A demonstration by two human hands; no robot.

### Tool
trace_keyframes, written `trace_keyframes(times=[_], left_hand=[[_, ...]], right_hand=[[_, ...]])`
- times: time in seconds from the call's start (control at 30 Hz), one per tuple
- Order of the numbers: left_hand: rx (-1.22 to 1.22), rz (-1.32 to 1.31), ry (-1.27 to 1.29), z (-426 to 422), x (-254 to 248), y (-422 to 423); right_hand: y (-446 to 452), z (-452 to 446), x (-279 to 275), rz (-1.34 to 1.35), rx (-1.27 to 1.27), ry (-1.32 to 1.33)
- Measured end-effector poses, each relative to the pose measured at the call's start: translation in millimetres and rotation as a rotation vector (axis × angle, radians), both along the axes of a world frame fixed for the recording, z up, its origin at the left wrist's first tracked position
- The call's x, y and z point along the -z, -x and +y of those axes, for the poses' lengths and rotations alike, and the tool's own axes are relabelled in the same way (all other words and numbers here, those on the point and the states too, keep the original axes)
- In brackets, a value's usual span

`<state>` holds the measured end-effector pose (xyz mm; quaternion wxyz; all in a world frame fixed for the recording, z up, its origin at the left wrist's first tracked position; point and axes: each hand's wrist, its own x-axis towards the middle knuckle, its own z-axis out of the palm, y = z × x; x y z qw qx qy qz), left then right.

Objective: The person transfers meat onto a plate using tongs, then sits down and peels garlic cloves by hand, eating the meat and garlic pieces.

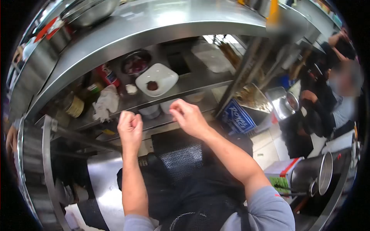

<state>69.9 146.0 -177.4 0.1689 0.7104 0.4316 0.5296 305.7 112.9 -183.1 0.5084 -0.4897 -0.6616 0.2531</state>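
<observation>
My left hand (130, 126) is held up in front of the lower steel shelf, its fingers curled into a loose fist with nothing showing in them. Level with it, my right hand (189, 118) has bent fingers, thumb close to the fingertips, and no object is visible there. Beyond both hands, a white square bowl (166, 78) sits on the shelf with a small dark red-brown portion (152, 85) inside. A crumpled white cloth (106, 103) lies on the shelf, nearest my left hand. Behind the bowl stands a metal bowl of reddish food (135, 62).
The steel counter edge (162, 32) overhangs the shelf. At right are a blue "Royal" box (239, 115), a metal tray (280, 106) and a large pot (325, 173). A person in dark clothing (320, 104) is at far right. A metal rail (47, 154) runs at left.
</observation>
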Motion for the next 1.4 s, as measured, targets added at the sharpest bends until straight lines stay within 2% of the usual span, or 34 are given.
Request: trace_keyframes(times=[0.03,0.1,0.2,0.23,0.3,0.33,0.4,0.47,0.53,0.6,0.63,0.73,0.83,0.97,1.1,1.27,1.3,1.37,1.4], left_hand=[[-0.03,0.026,0.047,1,4,1],[-0.027,0.1,0.108,2,6,1],[0.148,0.235,0.418,0,7,1],[0.227,0.165,0.593,-2,9,-1],[0.314,0.14,0.697,-3,15,-7],[0.343,0.306,0.682,-2,14,-4],[0.375,0.415,0.665,-2,18,-4],[0.373,0.448,0.697,-3,25,-5],[0.408,0.59,0.713,3,40,-5],[0.407,0.589,0.686,6,48,-8],[0.417,0.596,0.667,5,51,-8],[0.418,0.648,0.68,7,50,-13],[0.423,0.649,0.679,9,52,-13],[0.427,0.654,0.689,8,53,-8],[0.417,0.643,0.72,8,44,-5],[0.413,0.65,0.677,12,46,-5],[0.407,0.643,0.678,11,46,-5],[0.363,0.538,0.528,12,44,-7],[0.358,0.537,0.527,12,42,-8]], right_hand=[[-2,5,7,-0.091,0.031,-0.132],[-2,0,5,-0.076,0.012,-0.018],[-8,1,-1,-0.134,-0.004,0.023],[-7,1,-2,-0.14,-0.033,0.056],[-6,4,-2,-0.112,-0.034,0.022],[-9,10,-2,-0.139,-0.019,-0.017],[-12,24,-9,-0.168,0.005,-0.074],[-11,46,-18,-0.173,0.067,0.04],[-8,76,-30,-0.217,0.071,0.089],[-1,106,-37,-0.413,0.031,0.167],[3,116,-35,-0.417,0.019,0.162],[10,161,-7,-0.711,-0.019,0.07],[15,187,3,-0.831,-0.059,0.119],[18,198,-5,-0.785,-0.139,0.262],[16,203,0,-0.672,-0.147,0.21],[10,184,-17,-0.351,-0.092,0.281],[8,180,-20,-0.357,-0.1,0.28],[4,174,-26,-0.09,-0.162,0.38],[3,170,-27,-0.092,-0.167,0.378]])
